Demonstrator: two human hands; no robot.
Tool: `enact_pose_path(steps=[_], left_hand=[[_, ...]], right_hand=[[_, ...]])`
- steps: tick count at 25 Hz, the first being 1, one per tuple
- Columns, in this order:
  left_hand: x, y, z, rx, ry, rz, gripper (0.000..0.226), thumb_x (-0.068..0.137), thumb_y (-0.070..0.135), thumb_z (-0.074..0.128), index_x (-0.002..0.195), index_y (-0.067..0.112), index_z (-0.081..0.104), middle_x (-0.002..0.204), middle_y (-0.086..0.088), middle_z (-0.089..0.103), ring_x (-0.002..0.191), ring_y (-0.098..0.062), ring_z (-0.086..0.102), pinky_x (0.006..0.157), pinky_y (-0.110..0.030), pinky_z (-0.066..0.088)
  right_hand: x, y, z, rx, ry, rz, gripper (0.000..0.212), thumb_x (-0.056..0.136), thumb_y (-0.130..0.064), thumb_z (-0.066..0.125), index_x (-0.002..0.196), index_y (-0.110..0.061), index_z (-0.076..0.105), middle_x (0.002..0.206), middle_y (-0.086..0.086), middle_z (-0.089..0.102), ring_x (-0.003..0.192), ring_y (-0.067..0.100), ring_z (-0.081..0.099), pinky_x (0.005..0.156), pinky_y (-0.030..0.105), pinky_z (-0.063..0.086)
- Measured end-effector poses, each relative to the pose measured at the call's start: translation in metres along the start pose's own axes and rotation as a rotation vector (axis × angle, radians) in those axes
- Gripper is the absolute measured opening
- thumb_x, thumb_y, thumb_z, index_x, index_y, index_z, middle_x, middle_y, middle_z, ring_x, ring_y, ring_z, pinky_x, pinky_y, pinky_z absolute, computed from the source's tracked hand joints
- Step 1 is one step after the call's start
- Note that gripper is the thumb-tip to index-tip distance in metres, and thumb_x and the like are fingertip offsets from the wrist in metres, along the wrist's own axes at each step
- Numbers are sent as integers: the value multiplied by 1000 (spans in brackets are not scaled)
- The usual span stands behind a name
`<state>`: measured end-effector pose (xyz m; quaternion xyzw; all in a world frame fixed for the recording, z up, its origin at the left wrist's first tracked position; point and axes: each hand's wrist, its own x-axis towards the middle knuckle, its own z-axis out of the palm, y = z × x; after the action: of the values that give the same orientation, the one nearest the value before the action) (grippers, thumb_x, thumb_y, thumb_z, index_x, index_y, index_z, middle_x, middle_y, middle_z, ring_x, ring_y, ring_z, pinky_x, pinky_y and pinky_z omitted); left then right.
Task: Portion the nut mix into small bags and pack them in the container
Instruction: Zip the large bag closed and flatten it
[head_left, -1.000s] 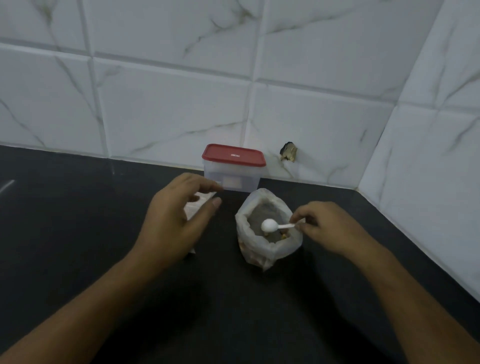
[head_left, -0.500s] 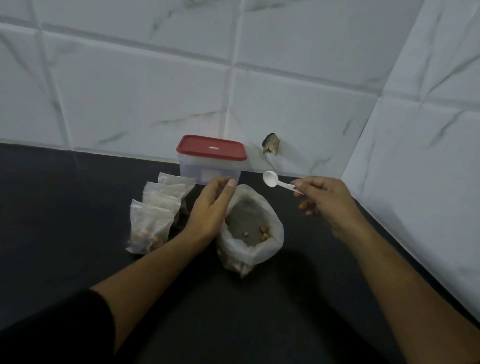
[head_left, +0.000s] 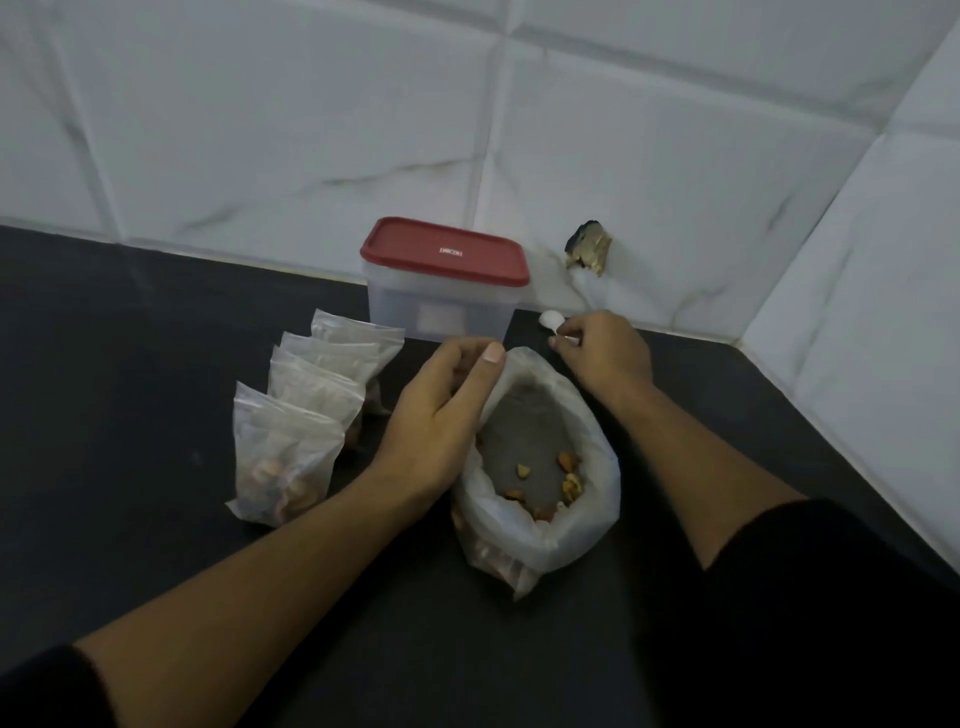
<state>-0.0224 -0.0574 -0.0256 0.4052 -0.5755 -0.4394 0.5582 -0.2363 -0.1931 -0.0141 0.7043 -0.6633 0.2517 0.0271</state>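
In the corner where the white marble-look tiled wall (head_left: 260, 130) meets itself, a dark countertop (head_left: 156, 519) fills the lower view. Both bare forearms reach in over it, each with a black sleeve at the frame's edge.

A clear plastic container (head_left: 441, 312) stands against the back wall, its red lid (head_left: 447, 249) on. Just in front of it and slightly right sits the large nut mix bag (head_left: 597, 499), upright with its rim rolled down and its mouth open; a few nuts (head_left: 566, 467) lie at the near side of its floor. To the left of that bag, a row of small zip bags (head_left: 283, 457) stands upright one behind another, at least four, with nuts showing in the bottom of the nearest one.

The left hand (head_left: 436, 415) lies between the small bags and the large bag, fingers curled and thumb laid against the far left rim, apparently gripping it. The right hand (head_left: 608, 353) is beyond the bag's far rim, near the container's right corner, pinching the handle of a small white plastic spoon (head_left: 549, 318), whose bowl points left towards the container.

A small broken hole (head_left: 589, 253) shows in the wall tile to the right of the lid.
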Motion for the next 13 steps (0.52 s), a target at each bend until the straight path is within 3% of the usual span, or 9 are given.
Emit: enact_pose_path(steps=[6,10,13], left_hand=[[3,-3,0,16,-8,-8,46,95,56,55,128,27,65,118,8,71,114,-7,67,103,-41,55],[1,0,0,21,-3,-14,48,94,58,55,129,27,65,119,7,71,114,-8,67,104,-42,55],[-1,1,-1,28,6,-24,49,93,59,55,130,29,64,121,8,70,115,-6,66,104,-41,54]], right_hand=[[20,7,15,37,-83,-41,35,95,-41,68,117,-16,77,105,9,75,91,27,70,76,39,57],[19,8,9,80,-147,-26,53,91,-61,61,116,-16,76,105,10,71,89,25,69,80,46,60],[16,5,-1,92,-233,-9,68,86,-73,55,126,-21,71,120,11,66,101,27,67,89,47,58]])
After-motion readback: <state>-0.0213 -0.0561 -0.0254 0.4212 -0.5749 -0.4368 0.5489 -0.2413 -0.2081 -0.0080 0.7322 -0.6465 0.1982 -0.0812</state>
